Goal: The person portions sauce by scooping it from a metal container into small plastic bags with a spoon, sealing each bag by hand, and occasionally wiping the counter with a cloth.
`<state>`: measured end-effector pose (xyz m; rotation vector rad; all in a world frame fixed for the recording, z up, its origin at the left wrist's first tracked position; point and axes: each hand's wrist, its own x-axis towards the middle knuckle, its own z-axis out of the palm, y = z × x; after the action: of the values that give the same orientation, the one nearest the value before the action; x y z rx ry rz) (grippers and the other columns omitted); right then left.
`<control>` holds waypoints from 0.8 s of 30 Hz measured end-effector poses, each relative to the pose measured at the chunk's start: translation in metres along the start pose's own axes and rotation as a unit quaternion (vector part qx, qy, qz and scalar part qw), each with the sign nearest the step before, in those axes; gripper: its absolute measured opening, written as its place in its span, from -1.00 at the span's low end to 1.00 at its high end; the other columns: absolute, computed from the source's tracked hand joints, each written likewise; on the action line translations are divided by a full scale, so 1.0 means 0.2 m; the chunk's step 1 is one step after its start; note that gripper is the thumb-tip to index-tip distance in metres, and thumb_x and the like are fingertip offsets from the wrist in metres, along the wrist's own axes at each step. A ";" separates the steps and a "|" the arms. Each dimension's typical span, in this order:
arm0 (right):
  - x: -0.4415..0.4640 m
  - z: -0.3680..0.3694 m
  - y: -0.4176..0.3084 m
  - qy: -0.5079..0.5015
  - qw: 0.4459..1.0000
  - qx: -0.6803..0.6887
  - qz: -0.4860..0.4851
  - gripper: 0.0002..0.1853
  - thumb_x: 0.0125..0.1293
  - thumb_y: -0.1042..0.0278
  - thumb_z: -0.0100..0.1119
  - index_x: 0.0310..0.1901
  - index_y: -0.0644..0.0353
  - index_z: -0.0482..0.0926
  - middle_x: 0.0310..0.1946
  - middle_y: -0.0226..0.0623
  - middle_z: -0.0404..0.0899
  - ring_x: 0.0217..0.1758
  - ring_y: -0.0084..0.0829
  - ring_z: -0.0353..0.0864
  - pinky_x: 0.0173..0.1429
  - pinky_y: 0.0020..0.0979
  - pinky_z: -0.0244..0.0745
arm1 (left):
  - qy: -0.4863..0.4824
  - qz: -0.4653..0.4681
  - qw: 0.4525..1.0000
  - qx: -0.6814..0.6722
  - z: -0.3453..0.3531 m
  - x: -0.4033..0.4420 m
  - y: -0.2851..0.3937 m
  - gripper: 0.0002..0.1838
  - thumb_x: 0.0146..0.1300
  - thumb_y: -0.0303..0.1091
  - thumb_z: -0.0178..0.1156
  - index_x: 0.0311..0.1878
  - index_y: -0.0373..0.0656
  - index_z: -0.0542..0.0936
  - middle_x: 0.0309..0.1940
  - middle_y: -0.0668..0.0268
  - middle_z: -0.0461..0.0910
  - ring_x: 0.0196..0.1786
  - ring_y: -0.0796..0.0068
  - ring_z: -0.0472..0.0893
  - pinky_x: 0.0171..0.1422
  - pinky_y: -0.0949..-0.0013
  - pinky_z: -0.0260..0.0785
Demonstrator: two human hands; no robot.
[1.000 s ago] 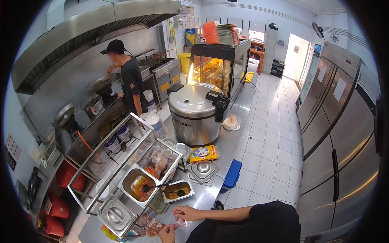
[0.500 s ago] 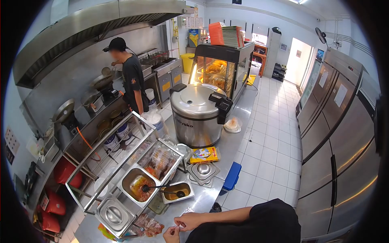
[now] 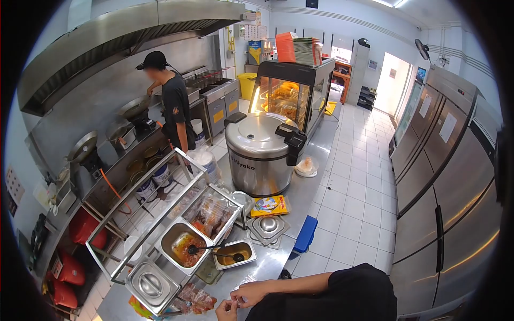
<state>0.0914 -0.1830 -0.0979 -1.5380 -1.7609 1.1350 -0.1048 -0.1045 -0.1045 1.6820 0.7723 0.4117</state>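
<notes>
My right hand [image 3: 251, 293] reaches in from the lower right, its fingers pinched together over the steel counter [image 3: 267, 265]. Close below it, my left hand [image 3: 227, 310] is also closed, cut off by the bottom edge. Between the fingertips is something small and whitish that I cannot make out. A clear plastic bag of reddish-brown food [image 3: 195, 299] lies just left of the hands. Beyond them stand a small steel pan of brown sauce [image 3: 227, 250] with a black ladle [image 3: 237, 257], and a deeper steel pan of reddish sauce [image 3: 179, 239] in a metal rack.
A lidded steel pan [image 3: 152, 286] sits at the rack's near end. Farther along are pan lids [image 3: 269, 227], a yellow packet [image 3: 269, 205], a large rice cooker [image 3: 262, 155] and a heated display case [image 3: 286, 96]. A co-worker [image 3: 174, 107] stands at the stove; steel refrigerators [image 3: 428, 214] line the right.
The co-worker's arm has shifted at the wok, and the strainer held up there earlier now shows lower. My hands stay pinched together in nearly the same place.
</notes>
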 end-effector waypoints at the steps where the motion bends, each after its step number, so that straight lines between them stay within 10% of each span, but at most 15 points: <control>1: 0.00 0.01 0.00 0.005 1.000 -0.011 0.002 -0.74 0.28 0.22 0.31 -0.13 0.22 0.62 -0.32 -0.17 0.76 -0.19 -0.14 0.75 -0.10 -0.17 0.58 | -0.011 -0.005 1.000 -0.014 0.01 0.01 -0.06 -0.78 0.39 -0.34 0.32 -0.26 -0.35 0.66 -0.41 0.17 0.68 -0.33 0.43 0.60 -0.18 0.29 0.46; 20: 0.00 0.01 -0.02 0.048 0.995 0.071 -0.060 -0.72 0.44 0.26 0.00 -0.35 0.32 0.48 -0.47 0.04 0.57 -0.36 0.06 0.59 -0.21 -0.03 0.44 | -0.044 -0.016 0.983 -0.180 0.05 0.05 -0.27 -0.68 0.52 -0.36 0.13 -0.40 -0.31 0.59 -0.52 0.28 0.65 -0.47 0.53 0.60 -0.29 0.43 0.47; 24: 0.02 0.01 0.01 0.021 0.997 0.057 -0.043 -0.69 0.39 0.25 0.06 -0.42 0.34 0.46 -0.49 0.05 0.56 -0.39 0.05 0.58 -0.26 -0.03 0.41 | -0.008 0.016 1.000 0.014 0.04 0.02 -0.21 -0.64 0.37 -0.34 0.18 -0.57 -0.29 0.51 -0.68 0.29 0.53 -0.56 0.55 0.52 -0.39 0.37 0.39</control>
<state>0.0900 -0.1805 -0.1011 -1.3962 -1.6889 1.1323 -0.1077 -0.1039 -0.1478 1.7242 0.7436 0.4112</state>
